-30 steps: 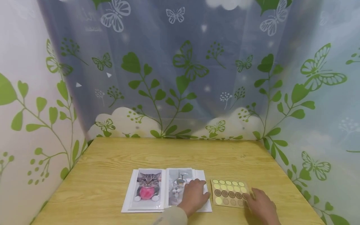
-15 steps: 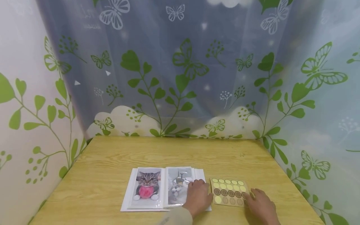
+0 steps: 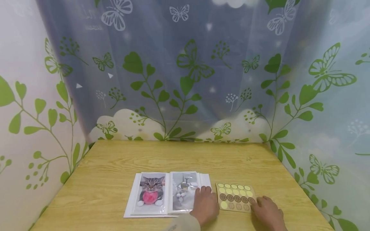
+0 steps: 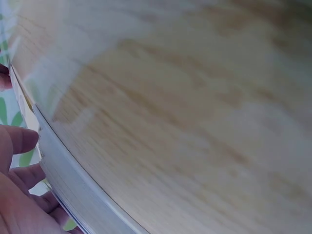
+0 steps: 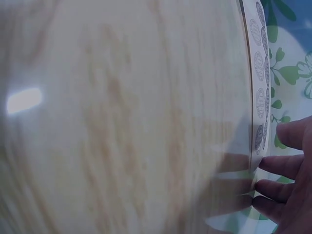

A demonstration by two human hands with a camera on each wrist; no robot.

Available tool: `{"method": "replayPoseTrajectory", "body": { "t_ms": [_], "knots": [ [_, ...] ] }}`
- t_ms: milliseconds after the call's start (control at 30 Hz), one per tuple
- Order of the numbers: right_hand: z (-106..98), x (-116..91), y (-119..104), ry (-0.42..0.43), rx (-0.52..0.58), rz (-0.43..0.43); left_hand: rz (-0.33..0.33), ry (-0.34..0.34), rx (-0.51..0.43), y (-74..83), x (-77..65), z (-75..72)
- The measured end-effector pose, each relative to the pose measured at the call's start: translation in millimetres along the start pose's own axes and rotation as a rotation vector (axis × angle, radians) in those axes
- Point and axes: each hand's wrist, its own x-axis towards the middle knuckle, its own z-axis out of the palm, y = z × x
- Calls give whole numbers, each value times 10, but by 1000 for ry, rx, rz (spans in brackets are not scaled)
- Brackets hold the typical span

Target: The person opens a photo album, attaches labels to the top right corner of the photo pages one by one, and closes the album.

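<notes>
My left hand [image 3: 205, 205] rests on the right edge of an open photo album [image 3: 133, 192], thumb towards the sticker sheet. In the left wrist view its fingers [image 4: 30, 174] lie against the white album [image 4: 80, 183], none visibly curled round it. The left page shows a tabby cat with a pink heart; the right page, partly covered by the hand, a grey-and-white cat. Beside the album lies a sheet of round stickers [image 3: 234, 198], in yellow and brown rows. At its lower right corner is my right hand [image 3: 268, 211], fingertips [image 5: 267, 163] touching near the edge, thumb apart.
Both items lie flat near the front of a wood-grain table [image 3: 170, 157]. A curtain [image 3: 162, 73] printed with leaves and butterflies hangs behind it and along both sides.
My left hand has slid right and slightly down, from the right-hand photo to the album's right edge, showing more of the photo. The right hand stays at the sheet's corner, its fingers shifting slightly.
</notes>
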Motion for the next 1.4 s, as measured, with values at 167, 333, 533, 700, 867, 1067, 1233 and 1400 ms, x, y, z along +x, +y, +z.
{"method": "replayPoseTrajectory", "body": {
  "t_ms": [167, 333, 533, 700, 867, 1067, 1233, 1400],
  "knots": [
    [19, 0, -5, -1, 4, 11, 15, 2, 20, 9, -16, 20],
    [28, 2, -22, 7, 3, 11, 13, -26, 10, 14, -18, -14],
    [22, -17, -45, 45, 2, -27, -6, -56, -48, 23, -7, -97],
    [-11, -1, -72, 59, 6, -40, -16, -49, -49, 32, 16, -142],
    [-33, 31, -108, 61, 34, -25, -39, -40, -78, 30, 52, -189],
    [-58, 33, -161, 67, 118, -28, -55, -53, -169, -17, 85, -233],
    [-87, 33, -242, 66, 198, -22, -44, 0, -206, -92, 83, -263],
    [-101, 22, -331, 73, 256, -8, -35, 43, -240, -163, 87, -292]
  ]
}}
